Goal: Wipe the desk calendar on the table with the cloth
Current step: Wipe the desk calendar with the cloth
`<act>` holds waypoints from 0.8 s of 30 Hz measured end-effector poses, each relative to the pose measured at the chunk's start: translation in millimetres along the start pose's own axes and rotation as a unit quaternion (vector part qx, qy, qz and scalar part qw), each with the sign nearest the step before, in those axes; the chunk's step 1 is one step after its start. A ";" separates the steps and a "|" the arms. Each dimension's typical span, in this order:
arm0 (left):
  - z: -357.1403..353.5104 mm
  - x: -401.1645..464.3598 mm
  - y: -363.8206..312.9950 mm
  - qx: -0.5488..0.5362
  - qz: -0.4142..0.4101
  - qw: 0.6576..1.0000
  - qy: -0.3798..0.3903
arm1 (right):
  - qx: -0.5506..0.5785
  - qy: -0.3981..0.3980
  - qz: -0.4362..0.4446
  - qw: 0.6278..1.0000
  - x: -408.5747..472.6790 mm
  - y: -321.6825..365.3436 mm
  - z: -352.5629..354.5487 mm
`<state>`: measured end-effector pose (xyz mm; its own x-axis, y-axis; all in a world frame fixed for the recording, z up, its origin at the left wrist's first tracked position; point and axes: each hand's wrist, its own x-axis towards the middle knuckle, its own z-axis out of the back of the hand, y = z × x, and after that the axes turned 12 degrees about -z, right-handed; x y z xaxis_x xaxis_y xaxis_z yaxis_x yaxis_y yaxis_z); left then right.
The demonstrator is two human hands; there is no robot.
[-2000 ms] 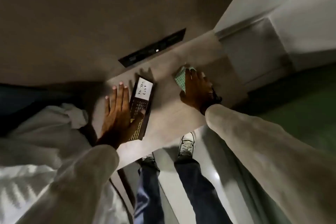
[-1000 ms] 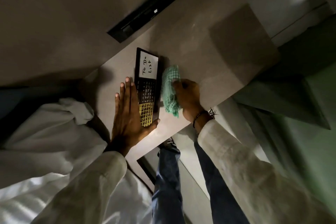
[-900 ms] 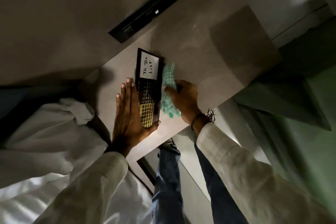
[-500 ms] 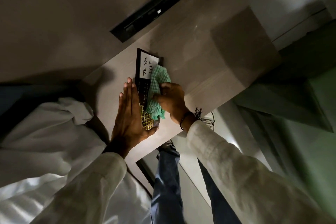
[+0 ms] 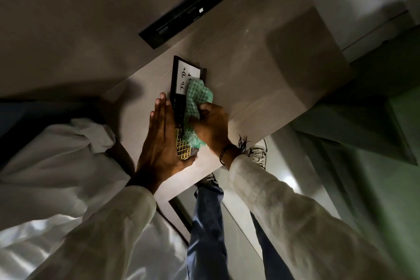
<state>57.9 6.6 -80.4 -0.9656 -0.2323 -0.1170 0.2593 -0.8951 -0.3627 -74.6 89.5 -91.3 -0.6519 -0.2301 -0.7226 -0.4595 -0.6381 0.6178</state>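
The black desk calendar point(image 5: 179, 84) lies flat on the pale table point(image 5: 245, 70), with a white "To Do List" panel at its far end and a gold grid at its near end. My left hand point(image 5: 162, 136) lies flat along the calendar's left edge, thumb against its near end. My right hand point(image 5: 212, 126) grips a bunched green checked cloth point(image 5: 195, 102) and presses it onto the calendar's middle, covering part of the white panel and the dark grid.
A black slot-like strip point(image 5: 193, 7) sits in the surface beyond the calendar. White fabric point(image 5: 56, 154) bulges at the left by the table. The table's near edge runs just below my hands, with my legs and a shoe point(image 5: 258, 153) on the floor beneath.
My right hand carried the cloth from the table's right side onto the calendar and has slid it further up over the white panel. My left hand stays flat beside the calendar.
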 end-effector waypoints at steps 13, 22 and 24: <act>2.9 0.3 -0.7 -0.003 0.005 1.000 0.005 | 0.000 -0.005 0.010 1.000 11.5 5.4 -0.5; 5.7 2.3 -1.5 0.001 0.003 1.000 0.009 | 0.041 -0.037 -0.018 0.998 14.1 4.1 -9.9; 5.5 3.3 -0.1 -0.005 0.011 1.000 0.011 | 0.048 -0.034 0.010 0.998 10.6 6.9 -13.4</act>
<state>54.6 3.9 -75.7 -0.9591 -0.2430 -0.1450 0.2803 -0.8863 -0.3686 -76.6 72.8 -98.9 -0.6992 -0.1891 -0.6894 -0.4995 -0.5606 0.6604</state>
